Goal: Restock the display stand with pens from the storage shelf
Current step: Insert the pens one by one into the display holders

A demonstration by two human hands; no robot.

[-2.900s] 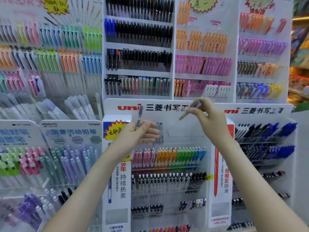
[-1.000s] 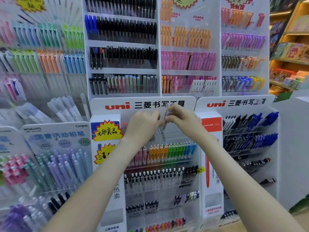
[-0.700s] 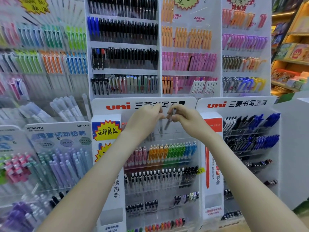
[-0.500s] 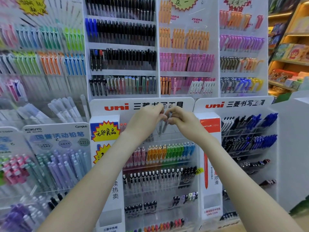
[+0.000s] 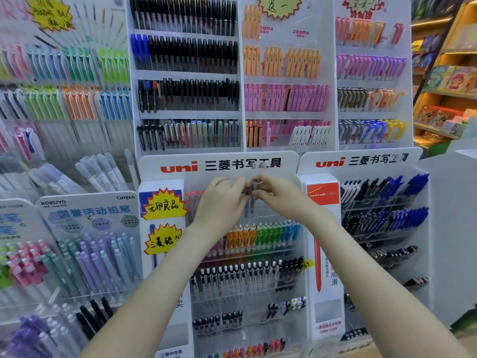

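A white display stand (image 5: 219, 164) with a red "uni" header and clear tiers stands straight ahead. My left hand (image 5: 222, 202) and my right hand (image 5: 280, 196) meet at its top tier. Between them stand grey pens (image 5: 254, 188), upright, tips down in the tier. My right thumb and forefinger pinch one grey pen near its cap. My left fingers curl round a pen beside it, mostly hidden by the hand. Lower tiers hold pink, orange, green and blue pens (image 5: 260, 236), then black-and-white pens (image 5: 245, 272).
A second uni stand (image 5: 361, 161) with blue and black pens stands at the right. Taller racks (image 5: 185, 60) of black, orange and pink pens rise behind. A Kokuyo pencil display (image 5: 87, 210) sits at the left. A white counter (image 5: 456, 202) and bookshelves (image 5: 444, 73) lie at far right.
Earlier my hands held pens apart in front of the stand. They came together at the top tier, and the pens now stand lower in it.
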